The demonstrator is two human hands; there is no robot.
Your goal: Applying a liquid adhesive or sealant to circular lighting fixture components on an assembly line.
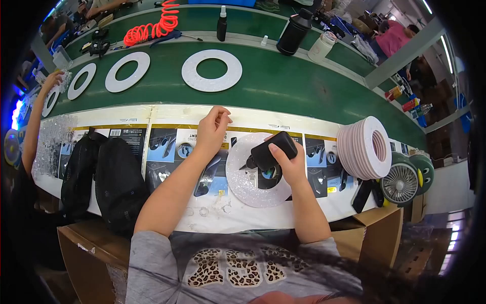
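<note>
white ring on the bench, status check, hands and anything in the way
Right hand grips black bottle over white ring. Left hand pinched, apart. Nothing blocking.

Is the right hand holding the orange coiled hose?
No, the right hand holds a black bottle over a white ring; the orange coiled hose lies far behind.

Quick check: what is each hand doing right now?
Left hand: raised, fingers pinched together; whether it holds anything cannot be told.
Right hand: closed on a black bottle over the white ring.
</note>
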